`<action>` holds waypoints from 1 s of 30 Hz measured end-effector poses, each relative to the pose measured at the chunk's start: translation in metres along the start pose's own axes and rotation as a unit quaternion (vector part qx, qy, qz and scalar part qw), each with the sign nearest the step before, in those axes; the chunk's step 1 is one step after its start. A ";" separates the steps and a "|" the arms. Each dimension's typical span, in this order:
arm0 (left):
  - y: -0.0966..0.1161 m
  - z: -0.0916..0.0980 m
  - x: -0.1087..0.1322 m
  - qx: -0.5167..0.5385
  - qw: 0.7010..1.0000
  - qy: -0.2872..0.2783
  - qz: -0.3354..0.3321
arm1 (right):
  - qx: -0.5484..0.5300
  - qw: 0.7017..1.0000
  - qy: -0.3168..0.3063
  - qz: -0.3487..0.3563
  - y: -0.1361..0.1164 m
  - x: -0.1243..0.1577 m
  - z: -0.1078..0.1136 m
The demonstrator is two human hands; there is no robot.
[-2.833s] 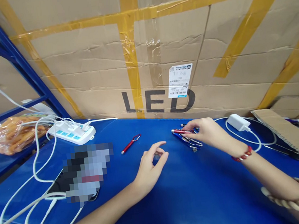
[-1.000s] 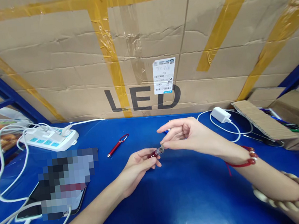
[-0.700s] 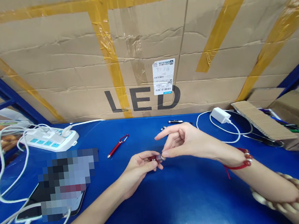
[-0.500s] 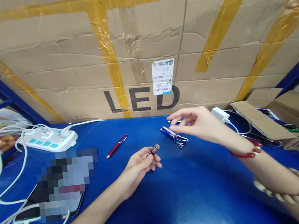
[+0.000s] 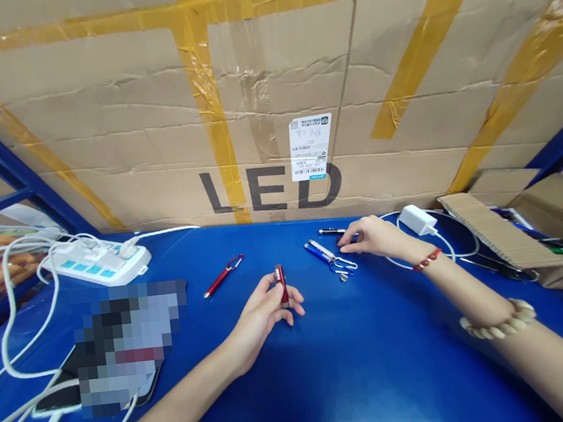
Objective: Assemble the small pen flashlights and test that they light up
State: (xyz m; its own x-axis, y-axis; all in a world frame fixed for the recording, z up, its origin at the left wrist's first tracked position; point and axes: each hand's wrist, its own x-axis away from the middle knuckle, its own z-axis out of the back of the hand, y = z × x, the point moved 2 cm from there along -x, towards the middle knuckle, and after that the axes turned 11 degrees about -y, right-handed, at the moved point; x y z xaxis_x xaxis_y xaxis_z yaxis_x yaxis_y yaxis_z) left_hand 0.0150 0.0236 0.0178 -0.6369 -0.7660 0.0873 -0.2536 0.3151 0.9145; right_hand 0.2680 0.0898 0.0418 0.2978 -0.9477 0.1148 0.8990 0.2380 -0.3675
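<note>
My left hand (image 5: 264,310) grips a short red metal flashlight tube (image 5: 281,285) between thumb and fingers, held nearly upright above the blue table. Farther back on the right, my right hand (image 5: 372,236) is lowered to the table with thumb and fingertips pinched together. A small dark red bit shows at those fingertips; what it belongs to is hidden. Just left of them lie a blue keychain flashlight (image 5: 320,252) and a silver one (image 5: 321,248) with carabiner clips, and a black one (image 5: 330,231) behind. A red flashlight (image 5: 218,281) with a carabiner rests left of my left hand.
A white power strip (image 5: 111,266) with plugs and cables sits at the back left, a blurred-out phone (image 5: 153,385) in front of it. At the right are a white charger (image 5: 417,220) and an open cardboard box (image 5: 484,223) of pens. A large carton (image 5: 151,117) stands behind the table.
My right hand has come down to the table beside the flashlights, its fingers closing. My left hand has turned the red tube more upright.
</note>
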 end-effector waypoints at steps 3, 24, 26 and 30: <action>0.000 -0.001 0.000 -0.008 1.000 0.000 0.000 | -0.015 1.000 -0.006 0.014 0.001 -0.002 -0.001; 0.005 -0.002 0.013 -0.430 0.892 0.001 -0.137 | -0.267 0.938 -0.005 0.221 -0.115 0.036 -0.008; 0.004 -0.002 0.014 -0.456 0.876 0.005 -0.158 | -0.284 0.936 -0.034 0.206 -0.115 0.035 -0.010; 0.003 -0.002 0.017 -0.522 0.828 0.020 -0.203 | -0.324 0.931 -0.091 0.142 -0.113 0.034 -0.014</action>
State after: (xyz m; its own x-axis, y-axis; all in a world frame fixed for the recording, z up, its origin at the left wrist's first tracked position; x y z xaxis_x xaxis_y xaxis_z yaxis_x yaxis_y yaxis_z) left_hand 0.0050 0.0102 0.0234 -0.6240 -0.7144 -0.3166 0.3407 -0.6134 0.7125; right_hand 0.1721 0.0274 0.0745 0.5966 -0.8002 0.0616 0.4117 0.2393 -0.8793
